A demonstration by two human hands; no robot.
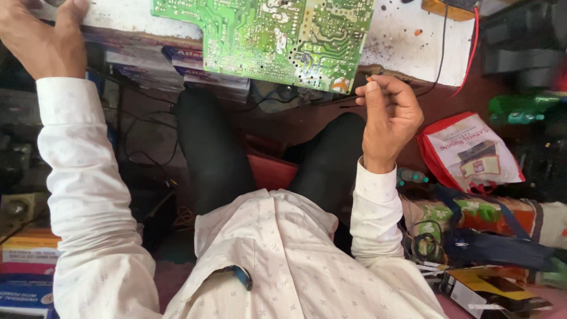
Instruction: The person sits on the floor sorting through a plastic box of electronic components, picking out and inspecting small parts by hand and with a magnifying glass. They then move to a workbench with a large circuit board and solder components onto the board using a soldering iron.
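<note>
A green circuit board (271, 35) lies solder side up on a stained white worktop (407, 47), overhanging its near edge. My right hand (387, 118) is raised just below the board's right corner, thumb and forefinger pinched on a tiny orange-tipped part (368, 78). My left hand (44, 38) rests on the worktop's left edge, its fingers curled over something partly out of frame. Both arms wear white patterned sleeves. My legs in dark trousers show under the table.
Red and black wires (466, 53) hang off the worktop's right edge. A red and white bag (469, 150), green bottles (520, 109) and tangled cables (431, 242) crowd the floor at right. Boxes (26, 266) stack at lower left.
</note>
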